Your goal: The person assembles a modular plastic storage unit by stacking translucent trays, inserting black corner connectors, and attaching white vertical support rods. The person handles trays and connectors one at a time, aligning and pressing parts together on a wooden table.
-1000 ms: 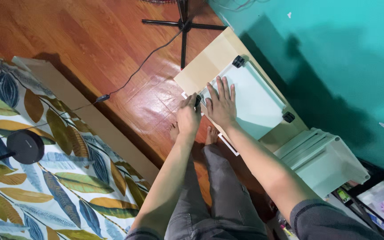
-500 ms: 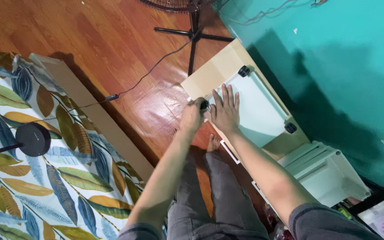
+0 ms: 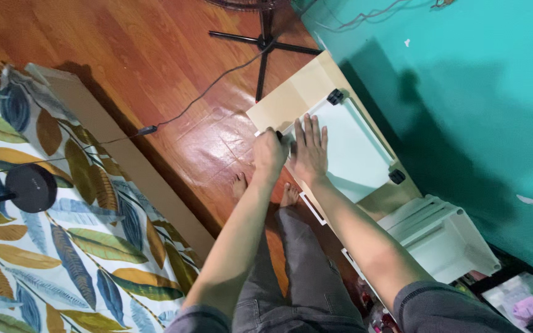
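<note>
On the near corner of an upturned white panel (image 3: 356,151), the left hand (image 3: 269,154) is curled tight around a small black caster wheel (image 3: 279,134), fingers closed over it so that only a bit of black shows above the knuckles. Just beside it, the right hand (image 3: 309,151) lies flat on the panel, palm down, fingers spread moderately wide and pointing away from the person toward the wall; it grips nothing, only presses on the surface.

The white panel rests on a pale wooden board (image 3: 291,92), against the foot of a teal wall (image 3: 464,80). Its long axis runs diagonally, from the gripped corner at the upper left down toward the lower right, parallel to the wall. Two more black casters sit at other corners: one at the far corner (image 3: 335,96), one near the wall (image 3: 396,176). Both stand well apart from the hands.
</note>
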